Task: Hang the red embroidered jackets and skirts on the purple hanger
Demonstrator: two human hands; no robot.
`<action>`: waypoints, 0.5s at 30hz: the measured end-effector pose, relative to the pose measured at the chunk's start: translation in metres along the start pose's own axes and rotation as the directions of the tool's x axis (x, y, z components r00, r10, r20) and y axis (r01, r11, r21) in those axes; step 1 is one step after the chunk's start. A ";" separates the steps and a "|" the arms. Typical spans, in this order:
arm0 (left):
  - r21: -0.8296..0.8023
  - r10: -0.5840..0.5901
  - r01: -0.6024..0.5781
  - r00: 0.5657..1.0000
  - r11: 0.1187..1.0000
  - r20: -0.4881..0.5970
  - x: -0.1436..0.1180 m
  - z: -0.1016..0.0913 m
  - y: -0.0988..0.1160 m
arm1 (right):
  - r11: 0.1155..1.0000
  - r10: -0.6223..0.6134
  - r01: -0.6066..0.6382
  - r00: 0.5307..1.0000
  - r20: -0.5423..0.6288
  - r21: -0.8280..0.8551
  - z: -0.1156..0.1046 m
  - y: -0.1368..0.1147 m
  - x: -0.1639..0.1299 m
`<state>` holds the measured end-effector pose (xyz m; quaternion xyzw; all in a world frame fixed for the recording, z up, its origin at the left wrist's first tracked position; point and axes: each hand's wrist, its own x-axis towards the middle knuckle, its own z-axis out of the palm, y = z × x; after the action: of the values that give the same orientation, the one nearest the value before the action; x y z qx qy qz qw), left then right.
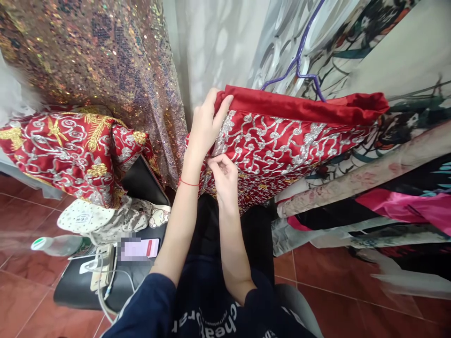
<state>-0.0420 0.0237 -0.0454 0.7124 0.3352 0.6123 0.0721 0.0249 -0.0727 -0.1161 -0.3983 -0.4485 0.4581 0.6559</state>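
A red skirt (268,145) with silver embroidery and a plain red waistband hangs from a purple hanger (299,61). My left hand (207,124) is closed on the waistband's left end, thumb on the near face and fingers behind the cloth. Just below, my right hand (225,176) makes a pinch at the skirt's left side edge; anything between those fingertips is too small to make out. Gold embroidery shows lower on the skirt, partly behind my right hand and wrist.
Left of me, another red embroidered garment (70,150) lies draped in front of a sequinned cloth (105,47). A black bench (73,286) bears a phone (141,249), a plastic bottle (61,245), and a power strip (102,270) with cables. Hanging garments (387,206) crowd the right.
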 end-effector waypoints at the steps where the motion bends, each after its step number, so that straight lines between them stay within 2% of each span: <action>1: 0.000 -0.004 0.004 1.000 1.000 0.005 -0.001 0.000 0.001 | 1.000 -0.011 0.011 1.000 -0.011 0.008 0.001 0.001 -0.001; 9: 0.026 -0.014 0.013 1.000 1.000 0.023 0.000 -0.002 0.002 | 0.993 -0.106 0.106 0.994 0.005 0.049 0.001 0.005 -0.002; 12: 0.069 -0.014 0.012 0.999 0.998 0.036 -0.002 -0.010 0.010 | 0.994 -0.104 0.103 0.994 0.024 0.046 0.001 0.007 -0.003; 15: 0.106 0.013 -0.004 0.997 0.994 -0.080 -0.029 -0.025 0.017 | 0.996 -0.059 0.056 0.997 0.048 0.068 0.002 0.008 -0.006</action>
<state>-0.0587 -0.0132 -0.0548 0.6912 0.3670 0.6223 0.0179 0.0198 -0.0763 -0.1247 -0.3517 -0.4604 0.4636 0.6704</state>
